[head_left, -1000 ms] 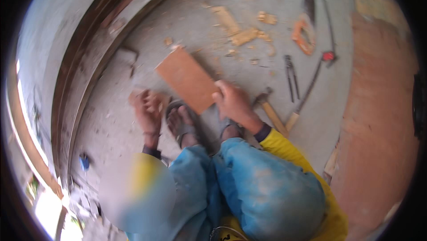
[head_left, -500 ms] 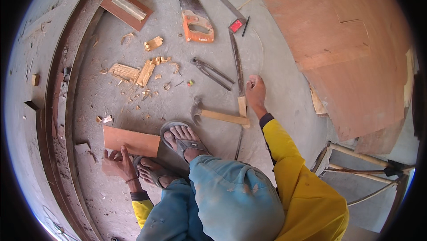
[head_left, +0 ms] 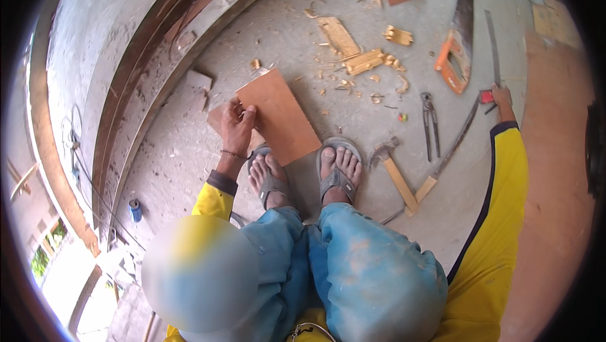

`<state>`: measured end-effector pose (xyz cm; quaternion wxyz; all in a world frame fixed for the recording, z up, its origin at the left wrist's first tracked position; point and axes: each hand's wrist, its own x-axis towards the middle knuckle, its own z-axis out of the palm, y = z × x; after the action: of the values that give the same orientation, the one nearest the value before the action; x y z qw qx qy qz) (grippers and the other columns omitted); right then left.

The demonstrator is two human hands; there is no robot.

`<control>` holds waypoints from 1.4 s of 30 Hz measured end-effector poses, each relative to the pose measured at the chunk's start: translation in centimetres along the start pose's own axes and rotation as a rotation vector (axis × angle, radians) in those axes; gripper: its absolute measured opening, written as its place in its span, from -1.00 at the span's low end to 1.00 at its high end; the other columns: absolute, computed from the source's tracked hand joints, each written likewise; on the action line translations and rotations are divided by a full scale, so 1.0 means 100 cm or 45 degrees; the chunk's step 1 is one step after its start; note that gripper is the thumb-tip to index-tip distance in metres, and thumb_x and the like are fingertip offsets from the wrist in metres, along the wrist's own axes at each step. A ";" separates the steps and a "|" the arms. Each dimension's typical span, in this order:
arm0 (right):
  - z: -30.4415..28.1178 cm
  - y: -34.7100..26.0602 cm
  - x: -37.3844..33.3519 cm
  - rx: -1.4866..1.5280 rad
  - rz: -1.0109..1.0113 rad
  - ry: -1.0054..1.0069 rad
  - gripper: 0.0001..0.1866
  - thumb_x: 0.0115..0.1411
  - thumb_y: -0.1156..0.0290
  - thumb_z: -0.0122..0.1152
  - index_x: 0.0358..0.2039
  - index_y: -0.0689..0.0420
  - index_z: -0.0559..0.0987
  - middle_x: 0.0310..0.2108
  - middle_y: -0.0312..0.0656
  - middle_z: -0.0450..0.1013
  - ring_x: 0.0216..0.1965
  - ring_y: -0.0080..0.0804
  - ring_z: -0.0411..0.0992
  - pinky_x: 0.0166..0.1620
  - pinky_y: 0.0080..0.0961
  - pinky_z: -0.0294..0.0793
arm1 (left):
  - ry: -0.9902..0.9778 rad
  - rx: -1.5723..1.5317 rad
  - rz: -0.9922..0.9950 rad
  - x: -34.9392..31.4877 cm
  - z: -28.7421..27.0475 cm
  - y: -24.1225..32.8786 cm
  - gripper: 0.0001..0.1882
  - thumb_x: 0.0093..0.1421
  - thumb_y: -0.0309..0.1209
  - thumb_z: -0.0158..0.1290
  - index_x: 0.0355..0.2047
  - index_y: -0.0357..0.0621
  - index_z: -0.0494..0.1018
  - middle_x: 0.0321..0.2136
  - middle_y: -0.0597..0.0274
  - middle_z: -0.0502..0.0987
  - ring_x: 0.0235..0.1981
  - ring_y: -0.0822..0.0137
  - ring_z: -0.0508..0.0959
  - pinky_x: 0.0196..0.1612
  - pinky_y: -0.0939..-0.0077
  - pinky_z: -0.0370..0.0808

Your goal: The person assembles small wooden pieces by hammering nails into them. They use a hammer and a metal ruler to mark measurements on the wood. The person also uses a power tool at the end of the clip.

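Observation:
My left hand (head_left: 237,129) is closed on the left edge of a thin reddish-brown plywood piece (head_left: 279,117), its thumb lying on the upper face. One corner of the plywood reaches down between my sandalled feet. A second, paler board (head_left: 216,117) sticks out from under that hand. Far to the right, my right hand (head_left: 503,102) curls down at the corner of a try square (head_left: 485,96) with a red patch. Part of a thin black stick (head_left: 490,109) shows beside its fingers. Whether the fingers grip the square or the stick is hidden.
A handsaw (head_left: 452,67) with an orange handle, pincers (head_left: 430,124), a hammer (head_left: 399,181) and a long dark blade (head_left: 456,143) with a wooden handle lie on the floor. Wood chips (head_left: 363,61) are scattered ahead. A blue can (head_left: 135,210) stands at left, near metal rails (head_left: 142,115).
My right hand has moved away from beside the wooden-handled blade to the try square. The plywood under my left hand now sits tilted, with that hand gripping its edge. The view has turned.

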<state>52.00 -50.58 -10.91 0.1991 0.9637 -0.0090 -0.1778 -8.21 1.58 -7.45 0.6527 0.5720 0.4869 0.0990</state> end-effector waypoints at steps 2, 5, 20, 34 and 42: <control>0.012 -0.007 0.008 0.030 -0.087 -0.031 -0.25 0.14 -0.17 0.22 0.01 0.32 0.61 0.04 0.19 0.54 0.10 0.06 0.52 0.14 -0.13 0.47 | 0.083 0.099 0.003 -0.006 -0.008 0.011 -0.45 0.31 -0.39 0.20 0.22 -0.25 0.26 -0.12 0.20 0.55 -0.18 0.43 0.56 -0.19 0.58 0.55; -0.003 0.061 0.033 0.241 -0.055 0.049 -0.27 0.10 -0.20 0.28 -0.19 0.37 0.68 -0.17 0.18 0.61 -0.06 0.01 0.60 0.02 -0.18 0.55 | 0.062 0.039 -0.025 -0.003 0.016 0.013 -0.36 0.27 -0.40 0.25 0.27 -0.28 0.20 -0.07 0.12 0.57 -0.14 0.40 0.58 -0.13 0.50 0.56; -0.012 -0.002 -0.281 2.191 -0.432 -0.239 -0.65 0.43 0.19 0.15 0.07 0.17 0.50 -0.25 -0.35 0.46 -0.28 -0.62 0.48 -0.23 -0.62 0.51 | 0.156 -0.085 0.145 0.017 0.023 0.019 -0.31 0.29 -0.57 0.10 0.36 -0.19 0.05 -0.12 0.01 0.59 -0.19 0.32 0.63 -0.11 0.51 0.59; 0.013 -0.259 -0.506 1.642 -0.951 -0.233 -0.71 0.34 0.30 0.26 -0.09 0.21 0.45 -0.29 -0.11 0.51 -0.27 -0.43 0.54 -0.17 -0.48 0.50 | 0.121 0.779 0.673 0.048 0.007 0.017 -0.61 0.29 -0.24 0.09 0.00 -0.25 0.45 -0.16 -0.08 0.54 -0.09 -0.03 0.55 0.02 0.18 0.46; 0.007 -0.266 -0.510 1.825 -0.456 -0.536 -0.65 0.29 0.43 0.29 0.00 0.28 0.43 -0.16 -0.06 0.51 -0.11 -0.41 0.49 -0.06 -0.48 0.48 | 0.192 0.478 0.534 0.047 0.022 0.016 -0.60 0.33 -0.15 0.16 -0.07 -0.28 0.53 -0.34 0.04 0.63 -0.31 0.24 0.61 -0.18 0.34 0.53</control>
<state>2.59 -21.83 -4.53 -0.5120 0.7898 -0.0035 -0.3377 -3.46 3.88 -8.87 0.4626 0.7620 0.4150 0.1820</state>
